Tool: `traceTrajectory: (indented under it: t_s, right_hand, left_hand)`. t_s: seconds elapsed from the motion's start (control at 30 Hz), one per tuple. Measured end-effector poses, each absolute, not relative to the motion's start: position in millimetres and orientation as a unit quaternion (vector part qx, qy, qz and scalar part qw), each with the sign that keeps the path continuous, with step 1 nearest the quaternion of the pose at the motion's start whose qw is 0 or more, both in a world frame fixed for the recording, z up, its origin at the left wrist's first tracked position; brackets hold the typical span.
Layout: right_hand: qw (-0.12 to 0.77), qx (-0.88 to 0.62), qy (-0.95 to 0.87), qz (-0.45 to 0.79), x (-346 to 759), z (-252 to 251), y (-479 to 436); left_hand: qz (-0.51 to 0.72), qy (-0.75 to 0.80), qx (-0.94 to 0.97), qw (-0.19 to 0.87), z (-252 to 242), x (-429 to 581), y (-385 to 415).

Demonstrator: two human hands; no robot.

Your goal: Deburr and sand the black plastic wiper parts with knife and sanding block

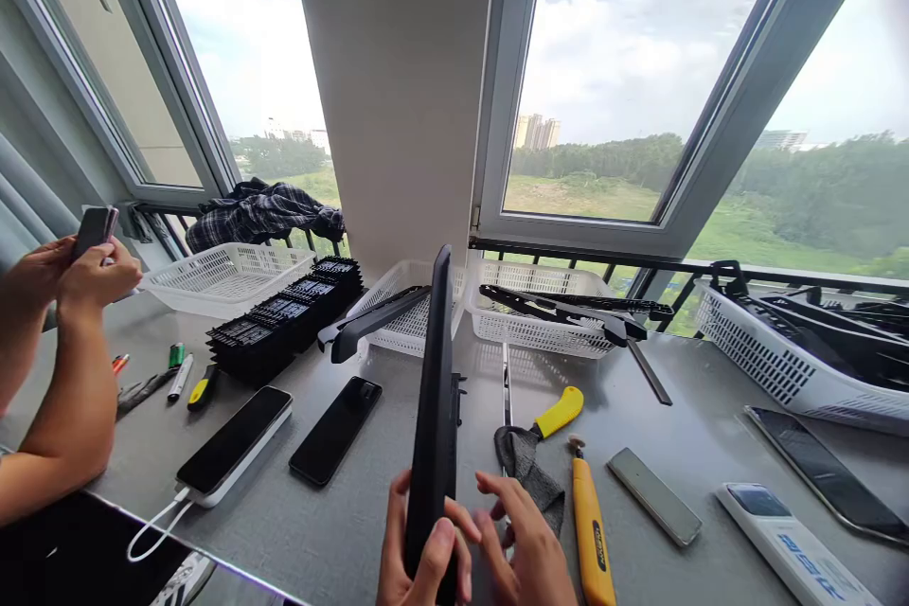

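Observation:
A long, slim black plastic part stands nearly upright in front of me, with small tabs along its right side. My left hand is closed around its lower end. My right hand is just to the right of it, fingers apart and holding nothing; I cannot tell if a fingertip touches the part. Behind that hand lie a grey cloth and a tool with a yellow handle. A yellow pen-shaped tool with a small round tip is beside it.
White baskets hold black plastic parts; another basket stands near stacked black trays. Phones and a white device lie on the table. At left, another person's hands hold a flat object.

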State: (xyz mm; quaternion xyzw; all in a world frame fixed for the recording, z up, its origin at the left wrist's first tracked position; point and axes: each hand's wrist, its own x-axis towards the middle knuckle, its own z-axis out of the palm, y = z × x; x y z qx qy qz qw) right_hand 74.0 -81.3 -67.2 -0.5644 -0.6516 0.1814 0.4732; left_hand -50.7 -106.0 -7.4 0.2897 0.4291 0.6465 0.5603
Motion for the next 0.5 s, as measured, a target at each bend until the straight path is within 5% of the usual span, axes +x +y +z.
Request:
traceTrajectory:
  t_s: [0.13, 0.27, 0.5]
  right_hand:
    - [0.299, -0.65, -0.69, 0.111, 53.9, -32.4, -33.9]
    - [0.124, -0.691, -0.691, 0.172, 40.0, -14.2, -10.0]
    - [0.061, -0.704, -0.676, 0.208, 45.2, -8.8, -10.4]
  left_hand:
    - [0.643, 0.432, 0.267, 0.574, 6.8, -68.3, -107.2]
    - [0.662, 0.439, 0.29, 0.533, -0.2, -75.4, -111.3]
    - [0.636, 0.309, 0.318, 0.631, -10.3, -67.8, -94.6]
